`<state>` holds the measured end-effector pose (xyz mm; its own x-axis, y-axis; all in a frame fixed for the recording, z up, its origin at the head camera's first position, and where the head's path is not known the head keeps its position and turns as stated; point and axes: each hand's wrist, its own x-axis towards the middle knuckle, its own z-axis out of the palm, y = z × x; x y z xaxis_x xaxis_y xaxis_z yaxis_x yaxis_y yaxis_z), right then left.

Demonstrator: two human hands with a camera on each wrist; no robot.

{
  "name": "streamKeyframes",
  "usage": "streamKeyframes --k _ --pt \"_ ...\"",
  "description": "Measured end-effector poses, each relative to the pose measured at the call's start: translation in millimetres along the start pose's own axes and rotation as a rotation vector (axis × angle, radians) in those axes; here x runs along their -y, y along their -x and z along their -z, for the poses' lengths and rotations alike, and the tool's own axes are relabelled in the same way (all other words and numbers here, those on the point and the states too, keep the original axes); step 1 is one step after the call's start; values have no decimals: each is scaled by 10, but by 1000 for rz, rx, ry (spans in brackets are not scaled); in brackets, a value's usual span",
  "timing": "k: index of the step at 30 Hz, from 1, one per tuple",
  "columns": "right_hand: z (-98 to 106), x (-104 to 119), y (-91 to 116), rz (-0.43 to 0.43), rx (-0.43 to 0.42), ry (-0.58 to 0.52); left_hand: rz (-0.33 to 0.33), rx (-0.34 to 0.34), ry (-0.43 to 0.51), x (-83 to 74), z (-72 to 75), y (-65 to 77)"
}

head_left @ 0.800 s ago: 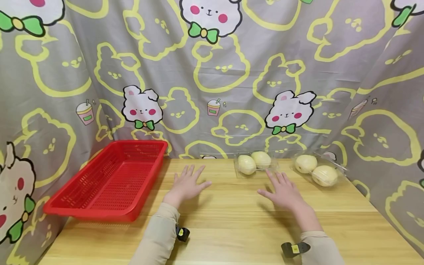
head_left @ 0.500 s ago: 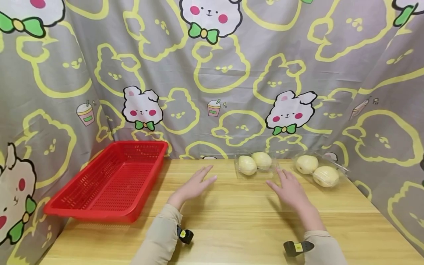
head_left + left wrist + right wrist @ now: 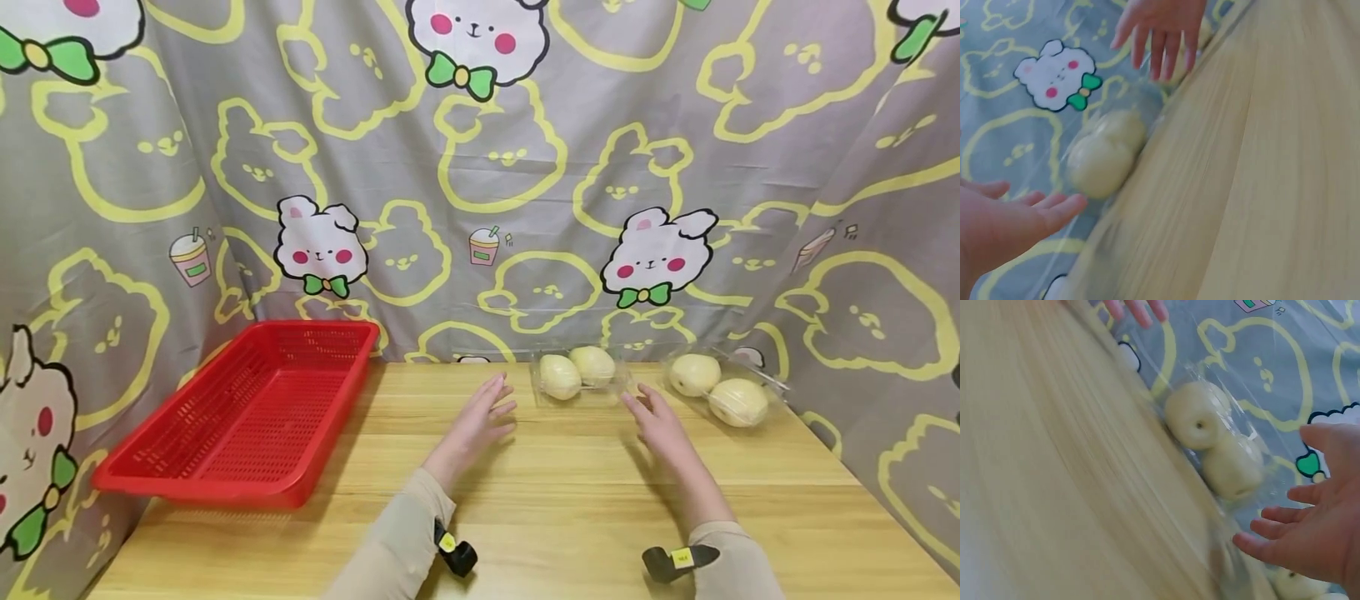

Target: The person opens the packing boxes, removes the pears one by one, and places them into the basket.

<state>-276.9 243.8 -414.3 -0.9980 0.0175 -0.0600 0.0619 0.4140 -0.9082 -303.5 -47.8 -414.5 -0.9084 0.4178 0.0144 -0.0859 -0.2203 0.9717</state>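
A clear plastic box [image 3: 542, 392] with two pale yellow, pear-like fruits [image 3: 559, 377] stands at the back of the table. Left of it my left hand [image 3: 474, 423] hovers, fingers extended and nothing held. My right hand [image 3: 662, 427] is on the box's other side, just in front of it, also holding nothing. Both palms face inward with the box between them, as the left wrist view shows with the fruits [image 3: 1100, 162] beyond my left fingertips. A second clear box with two more such fruits [image 3: 738, 402] sits farther right, past my right hand.
A red perforated plastic basket [image 3: 300, 492] occupies the left side of the wooden table [image 3: 555, 517]. Behind the table hangs a grey curtain [image 3: 420, 283] with cartoon prints, also closing off both sides. Both boxes stand close to the curtain.
My left hand has moved right toward the nearer box and turned its palm inward. My right hand has shifted slightly right and turned its palm inward too. Basket and boxes stay put.
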Motion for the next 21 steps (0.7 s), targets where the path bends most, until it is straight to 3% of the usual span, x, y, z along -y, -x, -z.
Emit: streamKeyframes --k 5,9,17,21 --pt "-103 -67 -44 -41 6 -346 -6 -51 142 117 -171 -108" --pt "-111 -154 -97 -68 -22 -521 14 -71 185 227 -223 -182" --pt "-106 -238 -212 -79 19 -705 4 -130 309 375 -187 -344" --pt "-101 -257 -222 -81 47 -785 10 -133 325 416 -181 -424"
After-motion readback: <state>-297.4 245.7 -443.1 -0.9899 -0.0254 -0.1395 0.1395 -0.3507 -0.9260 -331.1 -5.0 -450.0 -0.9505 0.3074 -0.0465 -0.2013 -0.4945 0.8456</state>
